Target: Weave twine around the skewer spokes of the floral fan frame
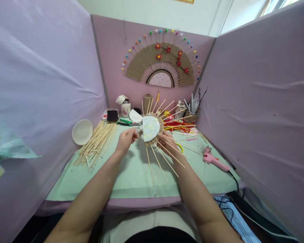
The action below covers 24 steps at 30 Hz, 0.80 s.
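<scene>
Above the middle of the table is a half-round fan piece (151,128) with a pale floral centre. Woven brown twine (161,125) edges its curve, and thin wooden sticks (163,163) radiate outward. My right hand (166,143) grips its lower right rim, fingers partly hidden behind the sticks. To the left of its straight edge, my left hand (128,137) is closed in a pinch. Loose brownish strands (140,133) hang between that hand and the fan piece; whether the fingers hold them I cannot tell.
Loose wooden sticks (97,143) lie at left by a white scalloped dish (82,132). Green-handled pliers (125,122), a jar (126,108) and red and yellow strips (178,126) are behind. A pink glue gun (215,160) lies right. A finished fan (164,60) hangs behind.
</scene>
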{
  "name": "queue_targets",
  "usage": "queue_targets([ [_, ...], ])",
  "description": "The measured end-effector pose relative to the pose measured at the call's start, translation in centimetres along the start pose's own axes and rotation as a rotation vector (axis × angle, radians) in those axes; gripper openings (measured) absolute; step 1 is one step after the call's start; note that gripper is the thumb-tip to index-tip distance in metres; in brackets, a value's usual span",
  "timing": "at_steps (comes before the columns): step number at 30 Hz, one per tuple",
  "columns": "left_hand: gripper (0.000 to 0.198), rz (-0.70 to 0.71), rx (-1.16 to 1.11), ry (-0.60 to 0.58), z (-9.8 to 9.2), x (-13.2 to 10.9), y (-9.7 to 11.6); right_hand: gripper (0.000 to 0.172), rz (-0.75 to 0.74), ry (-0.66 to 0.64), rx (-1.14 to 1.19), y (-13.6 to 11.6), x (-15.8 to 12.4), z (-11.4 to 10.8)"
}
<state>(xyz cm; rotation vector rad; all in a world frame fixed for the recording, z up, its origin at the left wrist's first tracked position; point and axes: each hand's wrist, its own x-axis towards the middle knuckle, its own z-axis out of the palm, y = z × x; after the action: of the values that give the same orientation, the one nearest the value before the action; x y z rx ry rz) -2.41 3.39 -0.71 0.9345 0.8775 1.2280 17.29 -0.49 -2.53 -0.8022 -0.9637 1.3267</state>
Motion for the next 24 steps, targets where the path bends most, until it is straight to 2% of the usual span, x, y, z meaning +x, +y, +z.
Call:
queue_targets([
  [2, 0.033, -0.232, 0.130, -0.188, 0.7, -0.4, -0.7, 0.027, -0.012, -0.015, -0.013, -0.2, -0.1, -0.1],
  [3, 0.037, -0.315, 0.120, -0.281, 1.1, -0.6, -1.1, 0.027, -0.012, -0.039, -0.014, -0.2, -0.2, -0.1],
  [4, 0.039, -0.380, 0.070, -0.345, 1.5, -0.8, -1.4, 0.026, -0.006, -0.073, -0.015, -0.2, -0.3, -0.1],
  [6, 0.035, -0.409, -0.122, -0.391, 1.9, -1.1, -1.9, 0.025, 0.015, -0.149, -0.022, -0.1, -0.5, 0.2],
  [9, 0.032, -0.374, -0.359, -0.382, 1.9, -1.1, -2.2, 0.026, 0.059, -0.251, -0.065, 0.3, -0.9, 0.9],
  [14, 0.035, -0.376, -0.435, -0.313, 1.1, -0.6, -2.0, 0.028, 0.043, -0.351, -0.153, 0.5, -1.5, 1.6],
  [20, 0.040, -0.198, -0.495, -0.218, 1.1, -0.9, -0.9, 0.039, 0.062, -0.310, -0.039, 0.1, -1.6, 1.9],
  [24, 0.044, -0.138, -0.527, -0.158, 0.8, -0.9, 0.0, 0.028, 0.048, -0.223, 0.031, 0.7, -1.3, 2.1],
])
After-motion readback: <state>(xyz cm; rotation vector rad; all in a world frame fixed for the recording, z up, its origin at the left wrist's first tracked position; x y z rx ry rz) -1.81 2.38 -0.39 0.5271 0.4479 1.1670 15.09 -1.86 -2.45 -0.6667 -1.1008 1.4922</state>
